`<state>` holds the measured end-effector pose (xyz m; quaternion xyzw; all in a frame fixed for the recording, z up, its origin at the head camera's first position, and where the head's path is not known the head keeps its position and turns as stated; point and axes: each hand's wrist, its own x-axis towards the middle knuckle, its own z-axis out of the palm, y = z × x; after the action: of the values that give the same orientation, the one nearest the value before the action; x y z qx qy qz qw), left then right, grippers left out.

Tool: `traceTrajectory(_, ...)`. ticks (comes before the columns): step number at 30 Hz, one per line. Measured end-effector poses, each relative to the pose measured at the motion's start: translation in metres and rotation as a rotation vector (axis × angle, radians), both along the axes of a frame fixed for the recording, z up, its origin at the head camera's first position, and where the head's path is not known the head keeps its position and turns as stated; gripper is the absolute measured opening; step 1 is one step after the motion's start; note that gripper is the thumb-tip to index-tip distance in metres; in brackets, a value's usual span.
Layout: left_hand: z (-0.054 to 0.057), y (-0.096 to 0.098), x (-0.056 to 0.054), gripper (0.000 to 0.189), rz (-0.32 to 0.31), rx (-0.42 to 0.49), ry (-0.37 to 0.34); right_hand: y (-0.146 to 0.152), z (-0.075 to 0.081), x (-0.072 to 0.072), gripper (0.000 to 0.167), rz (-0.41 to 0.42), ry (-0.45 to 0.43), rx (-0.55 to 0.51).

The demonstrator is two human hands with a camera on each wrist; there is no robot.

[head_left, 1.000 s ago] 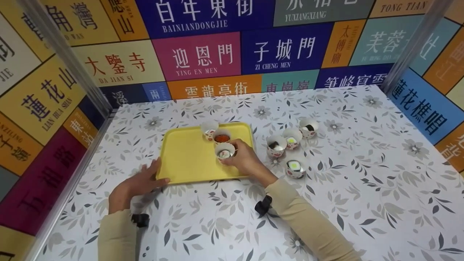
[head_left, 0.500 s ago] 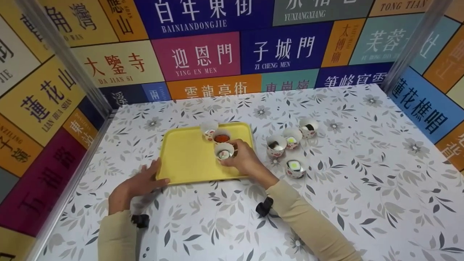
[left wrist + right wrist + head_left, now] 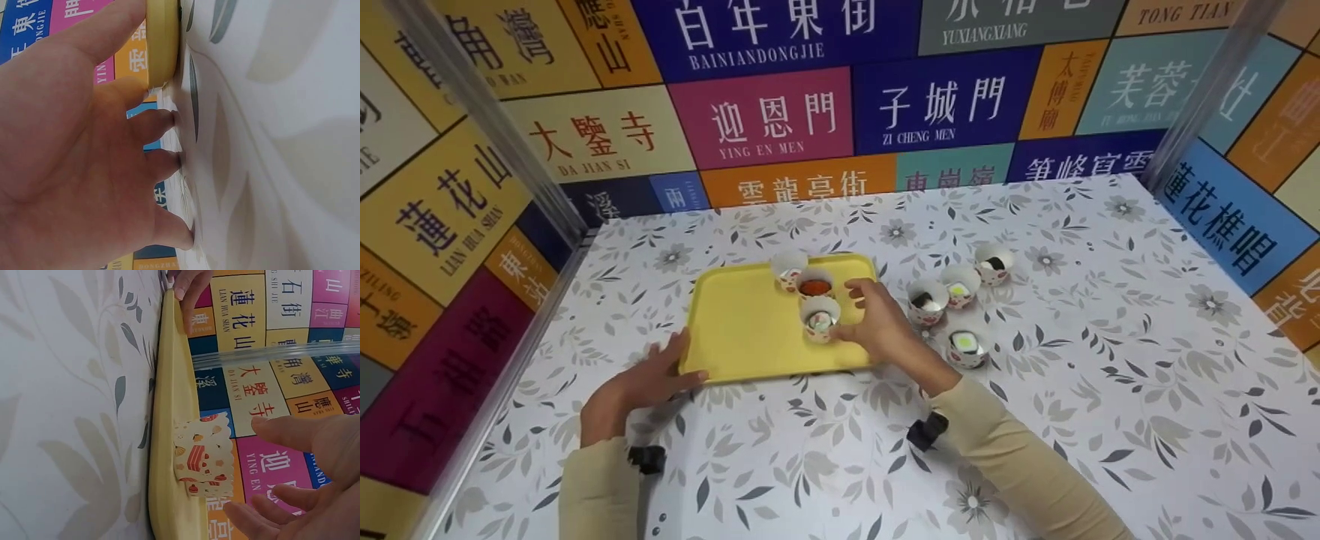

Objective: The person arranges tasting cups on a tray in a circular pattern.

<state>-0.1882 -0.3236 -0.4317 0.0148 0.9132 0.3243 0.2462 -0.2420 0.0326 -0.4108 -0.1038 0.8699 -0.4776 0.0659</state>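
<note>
My left hand (image 3: 641, 386) is at the front left corner of a yellow tray (image 3: 750, 322), its thumb along the front edge and its other fingers spread beside the left side. In the left wrist view those fingertips touch the tabletop. A patterned paper cup (image 3: 819, 337) with a pale, roll-like piece of food inside stands on the tray's right half. Beside it, my right hand (image 3: 877, 322) has its fingers spread and holds nothing. Right behind that cup is one with orange-red contents (image 3: 815, 288), and a third paper cup (image 3: 789, 267) stands at the tray's back edge.
Several more paper cups with food stand on the table right of the tray: one with a dark-topped white piece (image 3: 928, 312), one at the front (image 3: 966, 356), one with a yellow centre (image 3: 961, 295), one farthest back (image 3: 994, 276). Sign-covered walls (image 3: 765, 112) enclose the table.
My right hand has let go of the front cup on the tray and drawn back slightly to the right, its fingers opening. My left hand stays at the tray's corner.
</note>
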Motion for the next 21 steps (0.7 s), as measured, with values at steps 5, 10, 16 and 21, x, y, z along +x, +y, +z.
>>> traceTrajectory(5, 0.000, 0.001, 0.000, 0.103, 0.009, -0.010, -0.004, 0.011, 0.007, 0.005, 0.071, -0.012, 0.077, 0.050)
traceTrajectory(10, 0.000, 0.002, -0.001, 0.102, 0.006, -0.034, -0.007, 0.028, 0.013, 0.008, 0.066, -0.031, 0.106, 0.069)
traceTrajectory(16, 0.000, 0.002, 0.000, 0.102, 0.017, -0.042, -0.014, 0.053, 0.017, 0.010, 0.064, -0.077, 0.073, 0.098)
traceTrajectory(21, -0.001, 0.001, 0.000, 0.101, 0.025, -0.045, -0.016, 0.080, 0.019, 0.011, 0.064, -0.091, 0.071, 0.112)
